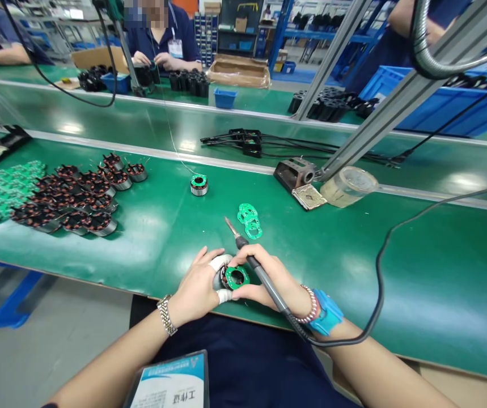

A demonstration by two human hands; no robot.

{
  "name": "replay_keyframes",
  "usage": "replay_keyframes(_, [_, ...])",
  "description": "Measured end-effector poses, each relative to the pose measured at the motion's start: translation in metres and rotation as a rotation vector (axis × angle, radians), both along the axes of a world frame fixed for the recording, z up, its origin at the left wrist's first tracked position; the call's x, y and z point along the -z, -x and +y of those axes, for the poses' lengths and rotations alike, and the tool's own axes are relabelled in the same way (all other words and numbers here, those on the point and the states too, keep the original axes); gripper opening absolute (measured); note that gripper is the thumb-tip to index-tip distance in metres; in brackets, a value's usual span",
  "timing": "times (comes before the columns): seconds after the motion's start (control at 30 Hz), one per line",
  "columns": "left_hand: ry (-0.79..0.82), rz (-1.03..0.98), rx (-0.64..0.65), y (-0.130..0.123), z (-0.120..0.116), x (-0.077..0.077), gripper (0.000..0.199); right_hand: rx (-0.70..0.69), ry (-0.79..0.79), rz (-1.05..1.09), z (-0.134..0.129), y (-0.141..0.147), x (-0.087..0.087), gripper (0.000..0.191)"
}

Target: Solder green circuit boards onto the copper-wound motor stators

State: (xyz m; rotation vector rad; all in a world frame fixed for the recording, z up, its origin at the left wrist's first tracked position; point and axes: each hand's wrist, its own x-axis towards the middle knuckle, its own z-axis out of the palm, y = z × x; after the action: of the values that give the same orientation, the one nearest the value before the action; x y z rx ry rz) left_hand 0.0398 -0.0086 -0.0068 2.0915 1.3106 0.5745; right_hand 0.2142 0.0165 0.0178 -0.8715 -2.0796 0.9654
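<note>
Wound motor stator (pixel 233 277) with green circuit ring, at the near edge of the worktop (pixel 354 272), held in both hands. Judged dense and stiff for its size; thin board and copper windings fragile; best taken by the outer steel rim. Left hand (pixel 195 285) curled around it, white-wrapped fingers (pixel 223 296) on the rim. Right hand (pixel 264 275) pinches a soldering iron (pixel 278 299) penwise, fingers touching the stator. Beyond: loose green ring boards (pixel 249 221), a single stator (pixel 199 185), massed stators (pixel 71 198).
</note>
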Motion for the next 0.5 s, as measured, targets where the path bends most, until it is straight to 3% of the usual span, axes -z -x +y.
replay_keyframes(0.23, [-0.002,0.005,0.017,0.0007,0.0009,0.0011,0.055,-0.024,-0.029,0.053,0.0021,-0.0005,0.0074,0.041])
replay_keyframes(0.5, [0.004,-0.013,0.033,0.0013,0.0022,0.0008,0.05,-0.135,-0.167,-0.115,-0.0004,-0.0067,0.002,0.028])
